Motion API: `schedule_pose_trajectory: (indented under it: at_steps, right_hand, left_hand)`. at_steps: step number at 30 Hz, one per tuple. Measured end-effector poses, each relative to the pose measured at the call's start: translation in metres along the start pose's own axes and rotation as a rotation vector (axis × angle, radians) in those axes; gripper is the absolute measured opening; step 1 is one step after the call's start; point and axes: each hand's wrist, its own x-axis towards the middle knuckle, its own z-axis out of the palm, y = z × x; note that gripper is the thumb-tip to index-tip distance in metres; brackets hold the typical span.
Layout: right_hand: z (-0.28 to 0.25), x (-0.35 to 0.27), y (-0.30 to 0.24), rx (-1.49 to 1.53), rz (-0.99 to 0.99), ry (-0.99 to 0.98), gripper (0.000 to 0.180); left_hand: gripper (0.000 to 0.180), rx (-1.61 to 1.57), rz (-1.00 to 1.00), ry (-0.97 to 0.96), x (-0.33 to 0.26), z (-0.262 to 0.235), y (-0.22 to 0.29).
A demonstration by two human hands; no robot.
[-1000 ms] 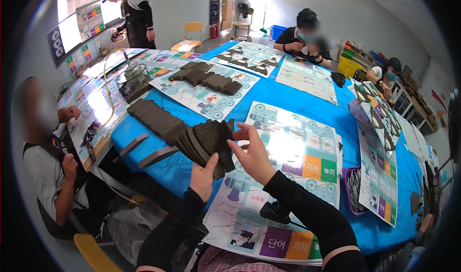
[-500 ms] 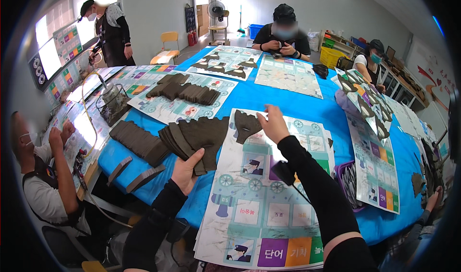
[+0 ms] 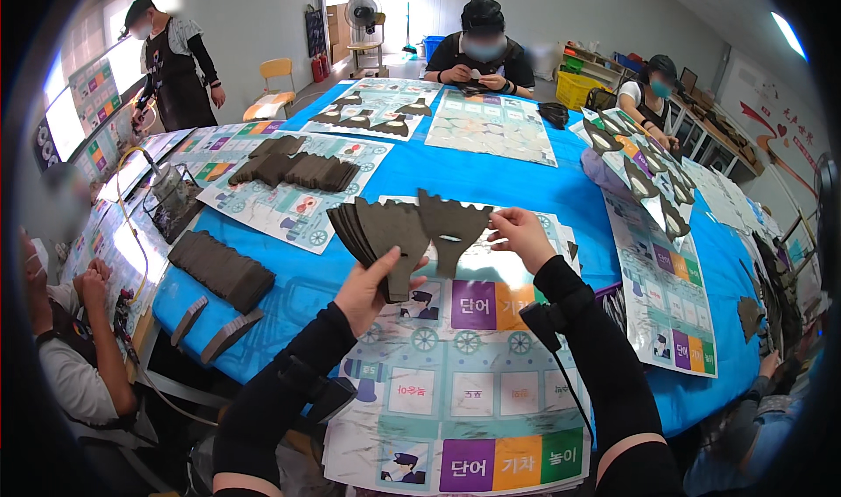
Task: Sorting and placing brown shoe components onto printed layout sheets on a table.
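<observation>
My left hand [image 3: 370, 288] grips a fanned stack of dark grey flat cut-out pieces [image 3: 377, 234], held up above a printed paper mat [image 3: 473, 383] on the blue table [image 3: 455, 168]. My right hand [image 3: 519, 236] pinches one single dark cut-out piece [image 3: 451, 227] by its right edge, just to the right of the stack and touching it. Both arms wear black sleeves.
A row of dark pieces [image 3: 221, 269] lies at the table's left edge, more piles [image 3: 298, 168] on a mat further back. A wire basket [image 3: 172, 201] stands at left. People sit at the far end [image 3: 482, 54], the right [image 3: 650, 102] and the left [image 3: 74, 339]; one stands [image 3: 171, 59] far left.
Both hands have lifted the stack and the single piece off the table toward me. The single piece is now drawn out to the right of the stack.
</observation>
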Motion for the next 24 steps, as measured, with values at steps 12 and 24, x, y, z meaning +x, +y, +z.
schedule_pose_trajectory:
  at_steps: [12, 24]
  right_hand:
    - [0.037, -0.055, -0.020, -0.499, -0.378, -0.038, 0.026]
    - [-0.130, -0.022, 0.022, -0.981, -0.265, 0.270, 0.023]
  left_hand:
    - [0.043, 0.279, 0.031, 0.193, -0.004, 0.019, -0.028]
    - [0.043, 0.061, 0.037, 0.177, -0.029, 0.033, -0.009]
